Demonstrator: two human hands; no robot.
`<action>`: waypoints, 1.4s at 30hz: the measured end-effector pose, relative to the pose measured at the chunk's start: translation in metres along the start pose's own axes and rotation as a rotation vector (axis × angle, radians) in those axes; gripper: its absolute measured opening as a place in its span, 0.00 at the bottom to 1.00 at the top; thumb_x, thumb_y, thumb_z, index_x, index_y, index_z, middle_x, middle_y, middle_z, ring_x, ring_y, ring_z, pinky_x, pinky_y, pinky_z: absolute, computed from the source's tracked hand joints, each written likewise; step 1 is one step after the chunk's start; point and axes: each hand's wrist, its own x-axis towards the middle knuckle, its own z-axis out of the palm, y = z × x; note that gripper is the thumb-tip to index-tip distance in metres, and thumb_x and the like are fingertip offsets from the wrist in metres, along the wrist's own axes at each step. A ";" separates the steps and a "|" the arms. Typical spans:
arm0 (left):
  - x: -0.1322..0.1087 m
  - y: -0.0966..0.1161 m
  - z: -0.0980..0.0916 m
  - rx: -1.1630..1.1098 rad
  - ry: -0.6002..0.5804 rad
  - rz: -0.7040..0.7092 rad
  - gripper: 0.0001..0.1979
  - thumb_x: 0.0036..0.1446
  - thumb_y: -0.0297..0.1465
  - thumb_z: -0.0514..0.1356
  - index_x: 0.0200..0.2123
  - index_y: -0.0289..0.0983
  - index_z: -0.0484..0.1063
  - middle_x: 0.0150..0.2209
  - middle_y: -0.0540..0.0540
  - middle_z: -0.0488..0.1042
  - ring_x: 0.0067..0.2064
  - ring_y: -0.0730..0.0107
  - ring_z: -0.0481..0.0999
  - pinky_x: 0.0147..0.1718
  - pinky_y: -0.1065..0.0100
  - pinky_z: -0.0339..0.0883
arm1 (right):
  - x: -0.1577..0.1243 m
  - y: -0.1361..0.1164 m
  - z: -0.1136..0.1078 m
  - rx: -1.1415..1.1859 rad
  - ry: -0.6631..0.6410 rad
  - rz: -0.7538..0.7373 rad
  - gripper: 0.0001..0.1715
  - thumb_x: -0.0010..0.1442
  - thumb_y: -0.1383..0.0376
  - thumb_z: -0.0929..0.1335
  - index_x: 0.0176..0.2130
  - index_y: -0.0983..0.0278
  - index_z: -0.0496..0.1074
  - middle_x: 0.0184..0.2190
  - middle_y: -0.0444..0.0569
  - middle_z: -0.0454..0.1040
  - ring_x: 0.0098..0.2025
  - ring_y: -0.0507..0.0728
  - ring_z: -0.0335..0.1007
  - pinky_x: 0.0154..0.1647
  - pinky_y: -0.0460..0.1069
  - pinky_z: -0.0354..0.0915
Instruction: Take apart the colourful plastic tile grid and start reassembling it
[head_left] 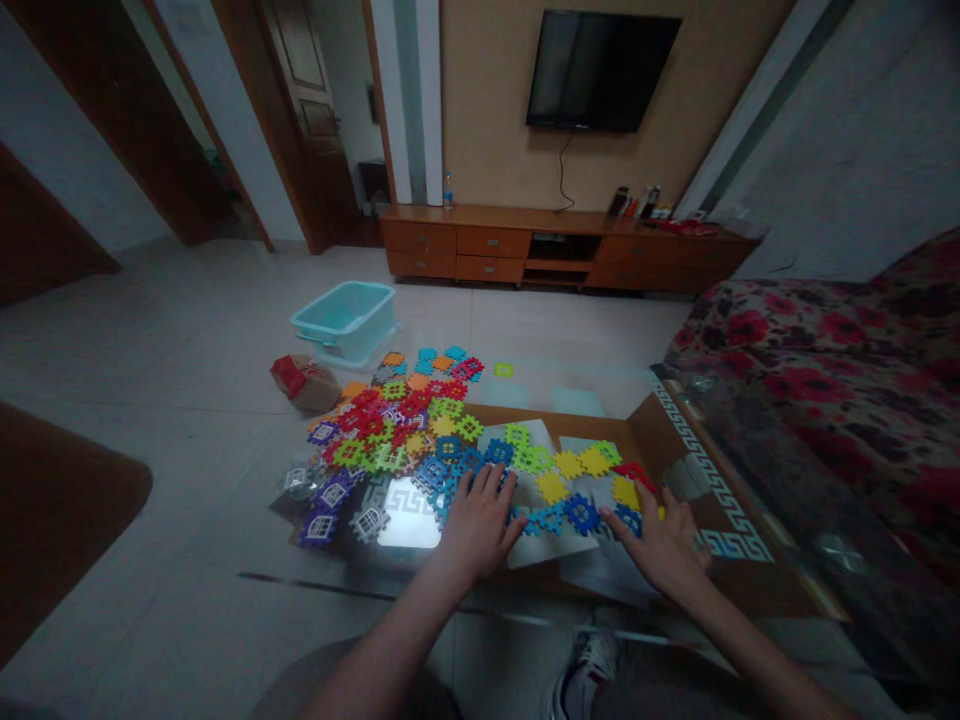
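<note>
Blue window tiles lie just past the left hand, spread palm down. A blue toothed tile sits between the right hand's parted thumb and fingers.

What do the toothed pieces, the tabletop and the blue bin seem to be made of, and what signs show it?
Toothed pieces: probably plastic, fairly matt; even bright colours and matching cut-out shapes suggest moulding.
Tabletop: almost certainly glass, glossy; brown surfaces underneath show through.
Blue bin: likely plastic, smooth; thin walls and an evenly coloured rim, though its exact finish is unclear.
</note>
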 end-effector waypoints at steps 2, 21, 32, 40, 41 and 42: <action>0.000 0.000 0.001 0.014 -0.003 0.011 0.30 0.68 0.48 0.44 0.67 0.39 0.55 0.68 0.40 0.58 0.68 0.53 0.55 0.65 0.49 0.49 | -0.004 -0.006 -0.001 -0.040 0.090 -0.102 0.45 0.61 0.37 0.54 0.66 0.58 0.58 0.67 0.63 0.53 0.67 0.76 0.48 0.57 0.75 0.54; 0.002 0.003 0.004 0.024 -0.038 0.024 0.29 0.69 0.47 0.44 0.66 0.39 0.57 0.68 0.40 0.59 0.68 0.51 0.54 0.65 0.50 0.49 | 0.024 -0.009 -0.009 0.011 0.134 -0.459 0.23 0.64 0.54 0.61 0.53 0.64 0.65 0.51 0.58 0.69 0.55 0.66 0.62 0.50 0.57 0.60; 0.003 0.002 0.005 0.005 -0.031 0.040 0.29 0.68 0.46 0.47 0.65 0.37 0.59 0.67 0.39 0.59 0.69 0.49 0.53 0.65 0.49 0.50 | 0.030 -0.020 -0.001 0.062 0.266 -0.504 0.29 0.63 0.48 0.65 0.52 0.67 0.66 0.46 0.59 0.70 0.49 0.66 0.64 0.46 0.56 0.62; 0.003 0.002 0.003 -0.021 -0.022 0.043 0.28 0.68 0.45 0.47 0.65 0.37 0.59 0.68 0.38 0.59 0.69 0.48 0.54 0.64 0.47 0.51 | 0.031 -0.027 0.002 0.133 0.378 -0.533 0.26 0.57 0.53 0.68 0.49 0.66 0.64 0.43 0.58 0.71 0.46 0.66 0.66 0.44 0.56 0.61; 0.003 0.003 0.002 -0.022 -0.024 0.042 0.28 0.68 0.45 0.47 0.65 0.36 0.59 0.68 0.37 0.59 0.68 0.47 0.54 0.64 0.47 0.51 | 0.032 -0.027 0.003 0.140 0.384 -0.537 0.25 0.56 0.53 0.68 0.48 0.65 0.63 0.43 0.58 0.71 0.46 0.66 0.65 0.44 0.56 0.61; 0.003 0.003 0.000 -0.024 -0.028 0.041 0.28 0.68 0.44 0.48 0.65 0.36 0.59 0.68 0.37 0.59 0.68 0.47 0.55 0.64 0.47 0.51 | 0.033 -0.027 0.003 0.153 0.388 -0.542 0.24 0.56 0.54 0.68 0.47 0.65 0.63 0.42 0.57 0.70 0.45 0.66 0.65 0.45 0.57 0.62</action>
